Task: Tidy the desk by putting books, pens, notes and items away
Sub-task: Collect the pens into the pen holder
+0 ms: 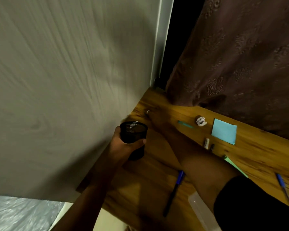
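My left hand (pixel 123 144) grips a black mesh pen cup (pixel 134 132) and holds it, tilted, just above the wooden desk (pixel 257 155) beside the wall. My right arm reaches across the desk toward the far left corner. There my right hand (pixel 154 119) is dark and blurred, so its fingers cannot be made out. On the desk lie a blue sticky-note pad (pixel 223 130), a crumpled paper ball (pixel 201 121), a teal strip (pixel 185 124), a small white eraser (pixel 206 143), a black pen with a blue cap (pixel 173 192) and a second blue pen (pixel 284 190).
A grey wall (pixel 65 80) bounds the desk on the left and a brown patterned curtain (pixel 240 55) hangs behind it. A green sheet (pixel 235 165) peeks out under my right arm. A clear plastic ruler (pixel 202 212) lies near the front edge.
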